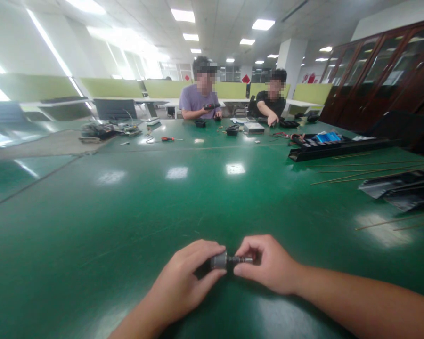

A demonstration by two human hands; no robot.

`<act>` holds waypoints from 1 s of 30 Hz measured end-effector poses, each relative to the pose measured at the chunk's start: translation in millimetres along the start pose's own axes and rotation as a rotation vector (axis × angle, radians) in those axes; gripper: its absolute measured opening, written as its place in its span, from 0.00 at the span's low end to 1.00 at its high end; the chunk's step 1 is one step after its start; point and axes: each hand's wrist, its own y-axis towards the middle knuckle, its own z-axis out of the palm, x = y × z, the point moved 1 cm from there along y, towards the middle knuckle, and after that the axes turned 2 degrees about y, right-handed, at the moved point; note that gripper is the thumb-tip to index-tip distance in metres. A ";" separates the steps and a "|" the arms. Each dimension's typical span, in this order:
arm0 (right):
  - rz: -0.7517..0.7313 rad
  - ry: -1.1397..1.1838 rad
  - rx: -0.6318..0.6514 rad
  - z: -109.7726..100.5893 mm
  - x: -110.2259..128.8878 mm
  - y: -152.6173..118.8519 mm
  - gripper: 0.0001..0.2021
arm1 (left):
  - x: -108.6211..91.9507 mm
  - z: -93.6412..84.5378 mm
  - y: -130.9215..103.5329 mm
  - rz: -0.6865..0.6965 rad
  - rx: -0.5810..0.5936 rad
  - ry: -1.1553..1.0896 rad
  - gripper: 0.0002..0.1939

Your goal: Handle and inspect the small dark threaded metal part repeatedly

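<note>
1. Holding a grey cylindrical piece (219,261) in the left hand (187,273), with thumb on the near side and fingers (207,248) on the far side, clamped on its round wall.
2. Curling the right hand (268,263) around a thin ribbed shaft (240,259), with thumb below it and forefinger above; impossible to tell whether pinched tight or only loosely surrounded.
3. Lining up both pieces crosswise, low in the middle of the view, over the near part of a glossy green surface (144,212); too small to tell whether joined, or whether touching the surface.
4. Facing, across the surface, a person in a purple top (199,101) with a dark tool (209,107) in hand, and, farther right, a person in a black top (271,103) with one arm stretched down toward the surface.
5. Scattered well apart from both hands, toward the far side: a red-handled screwdriver (169,139), a pile of electronic parts (99,130), a small black tray (232,131) and a pale flat box (253,127).
6. Laid out to the right: a long black channel (332,151) with a blue piece (328,137) behind its front edge, several thin brass-coloured rods (360,175) and more dark channel pieces (406,190).
7. Standing behind these, a dark red-brown cabinet (385,75) with glass panes.
</note>
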 end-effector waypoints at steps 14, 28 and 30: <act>0.023 0.012 -0.039 -0.1 -2.4 0.2 0.07 | 0.6 -4.6 0.9 0.010 -0.014 0.018 0.15; 0.038 0.031 -0.055 -0.6 -0.7 -0.1 0.07 | 5.6 -4.8 -1.6 -0.003 -0.030 0.044 0.16; 0.043 0.036 -0.056 -0.8 -0.3 -0.2 0.07 | 5.8 -5.7 -0.7 -0.005 -0.034 0.050 0.16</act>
